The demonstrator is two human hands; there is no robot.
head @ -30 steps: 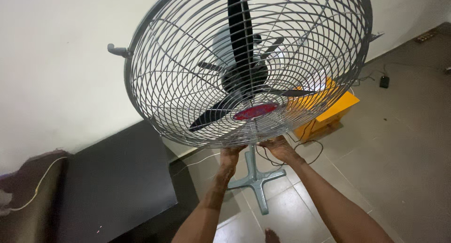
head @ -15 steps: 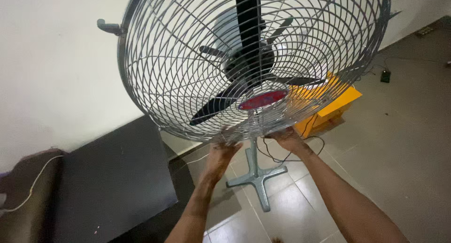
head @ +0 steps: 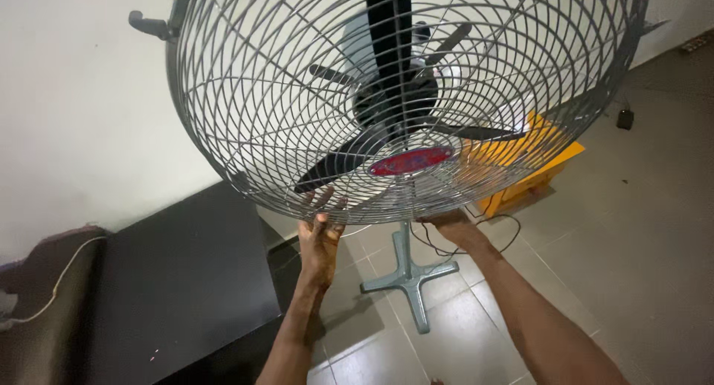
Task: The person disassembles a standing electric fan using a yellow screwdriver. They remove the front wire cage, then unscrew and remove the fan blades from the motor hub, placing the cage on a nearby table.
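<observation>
So both hands are up at the bottom rim of the fan (head: 401,95) cage: left hand (head: 320,232) with fingers spread loosely against the wires, right hand (head: 446,223) curled on the rim. Fan stands on a grey cross base (head: 409,277) on the tiled floor (head: 632,266), by a white wall (head: 82,117). Black table (head: 178,281) sits left, yellow box (head: 532,162) behind the cage.

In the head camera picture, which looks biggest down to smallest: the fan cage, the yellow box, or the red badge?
1. Fan cage, though it's nearest the camera.
2. Yellow box, partly hidden behind the cage.
3. Red badge.
</observation>
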